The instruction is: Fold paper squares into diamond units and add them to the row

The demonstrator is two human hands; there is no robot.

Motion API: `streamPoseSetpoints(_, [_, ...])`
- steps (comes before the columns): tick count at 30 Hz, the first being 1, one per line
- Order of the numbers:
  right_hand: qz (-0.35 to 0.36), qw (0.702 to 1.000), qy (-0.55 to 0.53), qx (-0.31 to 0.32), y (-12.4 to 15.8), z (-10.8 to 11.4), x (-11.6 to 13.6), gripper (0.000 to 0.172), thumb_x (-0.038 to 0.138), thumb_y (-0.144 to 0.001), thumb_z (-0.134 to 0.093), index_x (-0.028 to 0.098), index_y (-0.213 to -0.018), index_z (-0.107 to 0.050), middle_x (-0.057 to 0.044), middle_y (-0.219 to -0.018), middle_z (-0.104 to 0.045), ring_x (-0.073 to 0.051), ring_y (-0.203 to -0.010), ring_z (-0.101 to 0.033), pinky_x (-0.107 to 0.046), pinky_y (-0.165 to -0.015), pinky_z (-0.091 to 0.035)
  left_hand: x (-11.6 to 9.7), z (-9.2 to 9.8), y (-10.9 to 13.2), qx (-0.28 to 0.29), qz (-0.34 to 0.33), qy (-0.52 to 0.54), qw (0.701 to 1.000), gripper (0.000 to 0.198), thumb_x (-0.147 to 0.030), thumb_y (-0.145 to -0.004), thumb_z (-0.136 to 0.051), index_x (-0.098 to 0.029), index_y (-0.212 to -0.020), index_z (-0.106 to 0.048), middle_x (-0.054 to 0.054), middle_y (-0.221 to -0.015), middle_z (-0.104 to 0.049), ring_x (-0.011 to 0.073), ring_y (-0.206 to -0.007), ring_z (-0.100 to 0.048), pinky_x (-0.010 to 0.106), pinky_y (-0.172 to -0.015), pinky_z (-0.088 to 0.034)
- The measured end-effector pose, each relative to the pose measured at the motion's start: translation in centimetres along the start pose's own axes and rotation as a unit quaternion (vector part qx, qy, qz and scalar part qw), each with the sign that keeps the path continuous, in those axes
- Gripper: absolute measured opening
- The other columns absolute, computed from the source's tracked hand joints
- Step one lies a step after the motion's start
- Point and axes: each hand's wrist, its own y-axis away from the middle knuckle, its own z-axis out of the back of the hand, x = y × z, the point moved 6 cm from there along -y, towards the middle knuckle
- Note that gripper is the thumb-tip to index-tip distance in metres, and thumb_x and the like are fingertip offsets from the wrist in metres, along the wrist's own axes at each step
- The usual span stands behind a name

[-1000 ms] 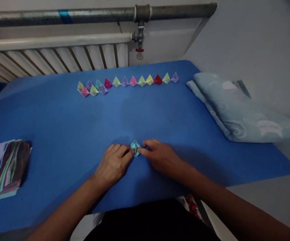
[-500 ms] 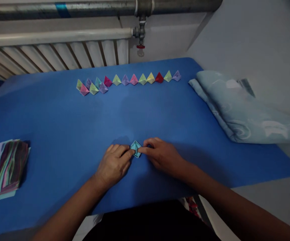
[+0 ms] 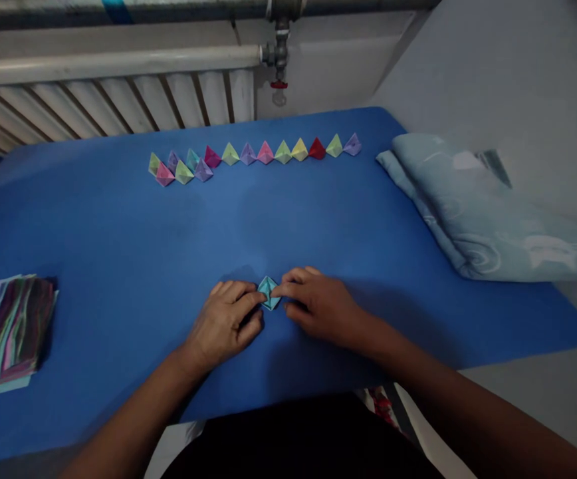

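A small teal folded-paper boat [image 3: 270, 304] lies on the blue tabletop in front of me, its diamond-shaped opening facing up. From the left, my left hand [image 3: 226, 319] presses its index fingertip on the boat, with the thumb bent below. My right hand [image 3: 323, 303] meets it from the other side, its index fingertip at the boat's right half and its other fingers curled. Both hands are closed about the paper between them. The fingertips cover parts of the folds.
Along the far side of the blue table [image 3: 169, 246] stand several coloured folded-paper boats [image 3: 265, 153] in a row. A stack of coloured paper sheets [image 3: 14, 332] is at the left, and a folded pale-blue cloth [image 3: 482, 213] at the right. Behind is a white radiator [image 3: 143, 100].
My left index finger has moved onto the boat while the left thumb has drawn back and down. My right hand has shifted slightly. The view has tilted down a little.
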Motion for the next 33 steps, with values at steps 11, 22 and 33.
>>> streamPoseSetpoints(11, [-0.057,0.998,-0.022,0.002,-0.5,-0.1,0.7,0.016,0.015,-0.080,-0.059,0.024,-0.091,-0.067,-0.002,-0.091,-0.059,-0.018,-0.085,-0.051,-0.028,-0.071,-0.039,0.0,-0.2,-0.6,0.038,0.051,0.042,0.997,0.013,-0.028,-0.082,-0.060,-0.023,-0.094,-0.064,0.002,-0.096,-0.061,0.0186,-0.087,-0.055,0.037,-0.079,-0.038])
streamPoseSetpoints(22, [-0.020,0.990,-0.084,-0.109,0.8,0.0,0.5,0.018,0.011,-0.084,-0.052,0.024,-0.084,-0.065,-0.004,-0.088,-0.062,-0.019,-0.082,-0.057,-0.033,-0.071,-0.045,0.3,1.2,-0.3,-0.041,0.087,0.151,0.984,0.018,-0.018,-0.082,-0.051,-0.022,-0.098,-0.059,0.005,-0.098,-0.061,0.0196,-0.094,-0.057,0.038,-0.082,-0.045])
streamPoseSetpoints(33, [0.018,0.977,-0.114,-0.180,-8.2,2.5,-3.7,0.019,0.011,-0.084,-0.050,0.023,-0.081,-0.065,-0.001,-0.081,-0.060,-0.015,-0.076,-0.060,-0.028,-0.071,-0.048,-5.9,-6.3,-3.0,0.208,-0.176,0.102,0.957,0.010,-0.027,-0.085,-0.057,-0.021,-0.080,-0.063,-0.001,-0.072,-0.067,0.0115,-0.059,-0.058,0.023,-0.048,-0.038])
